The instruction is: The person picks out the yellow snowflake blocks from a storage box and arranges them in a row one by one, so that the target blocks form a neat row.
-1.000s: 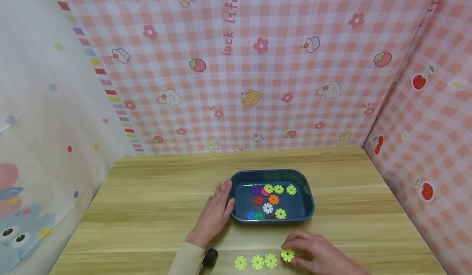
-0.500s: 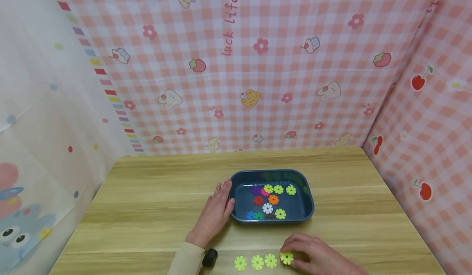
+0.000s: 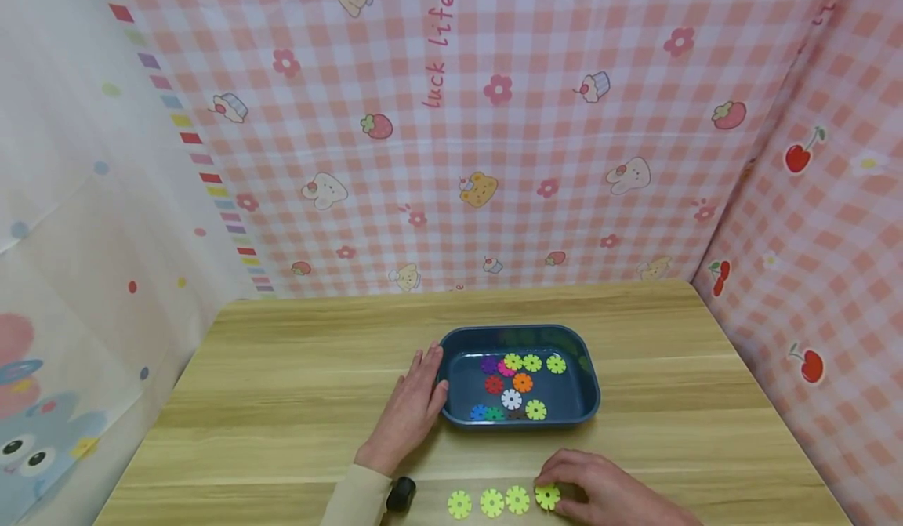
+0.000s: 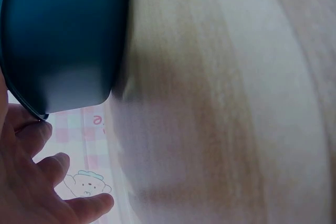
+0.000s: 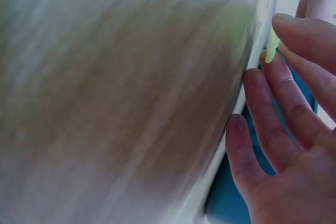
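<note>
My right hand (image 3: 607, 491) pinches a yellow-green notched disc (image 3: 547, 498) low over the table's near side. In the right wrist view that disc (image 5: 272, 45) shows edge-on between thumb and fingertips. Just left of it, several matching yellow-green discs (image 3: 492, 502) lie in a row on the wood. My left hand (image 3: 409, 412) rests with extended fingers against the left side of a dark blue tray (image 3: 592, 400). In the left wrist view its fingers (image 4: 55, 169) are spread beside the tray wall (image 4: 63, 40).
Inside the tray lie several notched discs: purple, pink, yellow-green, red, an orange disc (image 3: 522, 382), a white disc (image 3: 511, 399), blue, green and brown. A wooden table (image 3: 296, 400) carries everything. Checked cloth (image 3: 395, 157) hangs behind it and on the right.
The right hand has brought its disc slightly down and left, closer to the row. The left hand and the tray have stayed in place.
</note>
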`<state>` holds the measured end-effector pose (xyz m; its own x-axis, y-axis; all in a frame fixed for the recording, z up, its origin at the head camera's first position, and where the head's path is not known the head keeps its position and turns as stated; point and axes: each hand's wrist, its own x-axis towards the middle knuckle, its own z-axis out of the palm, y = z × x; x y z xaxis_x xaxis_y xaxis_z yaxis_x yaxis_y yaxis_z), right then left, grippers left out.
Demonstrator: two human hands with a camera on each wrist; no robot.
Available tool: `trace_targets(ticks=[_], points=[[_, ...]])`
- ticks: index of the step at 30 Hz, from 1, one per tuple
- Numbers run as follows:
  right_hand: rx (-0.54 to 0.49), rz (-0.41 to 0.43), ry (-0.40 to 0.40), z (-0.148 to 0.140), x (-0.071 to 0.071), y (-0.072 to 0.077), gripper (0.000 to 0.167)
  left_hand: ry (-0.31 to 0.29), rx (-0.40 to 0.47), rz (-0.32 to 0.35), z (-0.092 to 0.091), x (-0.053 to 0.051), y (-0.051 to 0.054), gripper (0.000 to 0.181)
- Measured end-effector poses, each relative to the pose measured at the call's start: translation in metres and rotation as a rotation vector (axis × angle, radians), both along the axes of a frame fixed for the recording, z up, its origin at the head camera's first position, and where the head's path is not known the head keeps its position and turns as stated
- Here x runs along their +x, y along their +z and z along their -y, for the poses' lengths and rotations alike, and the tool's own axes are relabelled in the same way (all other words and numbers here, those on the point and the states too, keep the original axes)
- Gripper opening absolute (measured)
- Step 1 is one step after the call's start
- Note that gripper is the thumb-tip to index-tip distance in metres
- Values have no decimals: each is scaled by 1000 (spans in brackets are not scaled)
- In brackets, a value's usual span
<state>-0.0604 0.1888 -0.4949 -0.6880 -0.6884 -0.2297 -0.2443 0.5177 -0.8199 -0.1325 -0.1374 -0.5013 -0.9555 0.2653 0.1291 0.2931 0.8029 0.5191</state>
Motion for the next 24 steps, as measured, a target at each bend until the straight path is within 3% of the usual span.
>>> trace_targets(ticks=[24], points=[[61,-92,13,4,-3,-2,22,-5,0,-15,1,-1,-1,57]])
